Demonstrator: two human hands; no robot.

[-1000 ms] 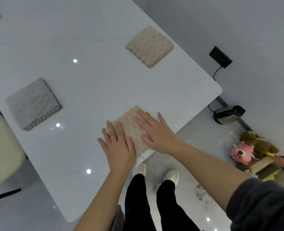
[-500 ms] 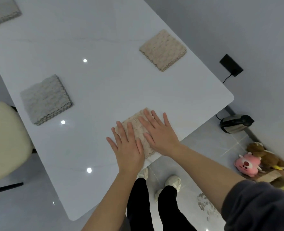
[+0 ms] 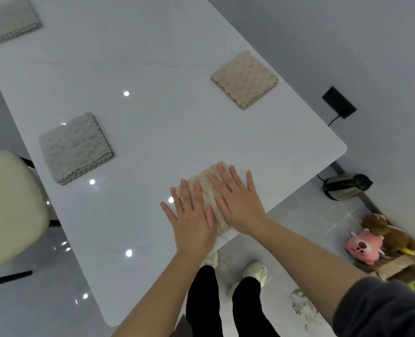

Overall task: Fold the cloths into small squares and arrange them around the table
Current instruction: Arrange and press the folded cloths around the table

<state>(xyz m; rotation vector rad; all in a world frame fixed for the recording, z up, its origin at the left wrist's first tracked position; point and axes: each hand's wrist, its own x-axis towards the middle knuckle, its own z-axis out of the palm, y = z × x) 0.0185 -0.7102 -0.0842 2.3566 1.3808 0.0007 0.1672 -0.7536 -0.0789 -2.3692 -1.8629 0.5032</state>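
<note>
The left hand (image 3: pixel 191 222) and right hand (image 3: pixel 238 203) press, fingers straight and spread, on the beige cloth (image 3: pixel 205 186) at the near edge of the table (image 3: pixel 153 122), hiding most of it. Well apart lie a second beige cloth (image 3: pixel 245 80), a grey cloth (image 3: pixel 75 147), a far grey cloth (image 3: pixel 11 20). Cream chair (image 3: pixel 9 205) left; kettle (image 3: pixel 345 187) on floor right

No legible text, label, brand, number or sign anywhere in view
</note>
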